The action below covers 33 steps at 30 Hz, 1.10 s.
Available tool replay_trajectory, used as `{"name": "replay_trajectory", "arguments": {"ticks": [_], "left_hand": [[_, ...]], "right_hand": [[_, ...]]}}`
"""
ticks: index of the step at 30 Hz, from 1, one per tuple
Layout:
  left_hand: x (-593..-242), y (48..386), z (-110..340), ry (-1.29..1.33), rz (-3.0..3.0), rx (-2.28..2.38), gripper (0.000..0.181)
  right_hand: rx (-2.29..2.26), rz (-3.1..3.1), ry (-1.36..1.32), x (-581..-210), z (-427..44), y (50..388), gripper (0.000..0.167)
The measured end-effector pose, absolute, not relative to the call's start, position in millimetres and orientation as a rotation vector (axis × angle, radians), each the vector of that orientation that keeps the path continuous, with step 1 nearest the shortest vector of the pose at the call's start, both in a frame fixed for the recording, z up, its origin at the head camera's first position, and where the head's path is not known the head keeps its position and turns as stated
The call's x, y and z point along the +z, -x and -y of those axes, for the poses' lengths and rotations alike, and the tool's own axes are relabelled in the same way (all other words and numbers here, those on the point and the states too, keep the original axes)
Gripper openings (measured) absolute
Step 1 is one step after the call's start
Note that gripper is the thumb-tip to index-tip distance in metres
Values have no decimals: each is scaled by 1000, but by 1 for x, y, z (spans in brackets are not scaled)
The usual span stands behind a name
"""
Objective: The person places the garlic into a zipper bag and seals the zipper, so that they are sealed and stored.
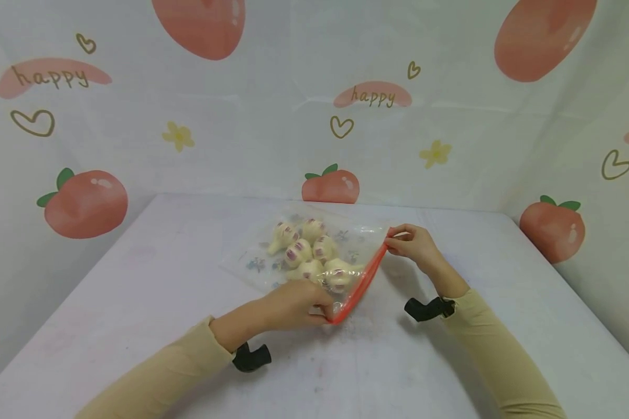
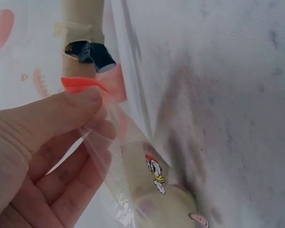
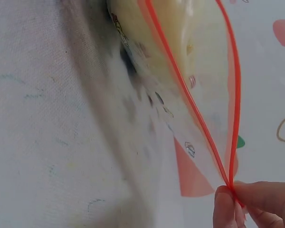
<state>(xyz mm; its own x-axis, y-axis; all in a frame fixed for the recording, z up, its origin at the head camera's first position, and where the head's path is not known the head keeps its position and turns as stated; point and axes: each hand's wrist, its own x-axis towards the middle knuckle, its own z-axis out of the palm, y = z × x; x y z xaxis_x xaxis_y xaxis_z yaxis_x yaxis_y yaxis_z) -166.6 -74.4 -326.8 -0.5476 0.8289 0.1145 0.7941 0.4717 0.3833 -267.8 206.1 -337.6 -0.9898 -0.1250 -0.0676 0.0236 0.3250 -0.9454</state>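
A clear zip bag [image 1: 251,256] with a red zip edge [image 1: 366,282] lies on the table, several garlic bulbs [image 1: 299,253] inside it. My left hand [image 1: 299,304] pinches the near corner of that edge between thumb and fingers; the left wrist view shows the thumb [image 2: 80,107] over the red strip. At the far corner, my right hand [image 1: 414,247] pinches the other end of the zip. Between the two hands the red strips stand apart in the right wrist view, so the bag's mouth [image 3: 204,85] gapes. Printed cartoon figures [image 2: 155,173] show on the plastic.
A white cloth covers the table [image 1: 136,302], with faint stains. Behind and at both sides hangs a white sheet [image 1: 262,116] printed with fruit, hearts and lettering. Each wrist wears a black camera mount [image 1: 427,308].
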Motion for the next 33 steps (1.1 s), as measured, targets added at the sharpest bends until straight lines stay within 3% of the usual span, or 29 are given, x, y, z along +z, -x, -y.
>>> {"name": "replay_trajectory", "arguments": {"ticks": [20, 25, 30, 33], "left_hand": [[-338, 159, 101, -1321, -2457, 671, 11], [-333, 162, 99, -1333, -2612, 710, 6], [-336, 163, 87, -1387, -2727, 542, 27], [-339, 164, 81, -1440, -2805, 455, 23]], "right_hand": [[-1852, -2323, -151, -337, -222, 263, 17], [-1842, -2322, -94, -338, -225, 263, 14], [-1822, -2359, -85, -339, -223, 264, 12], [-1831, -2346, -82, -339, -223, 264, 12]]}}
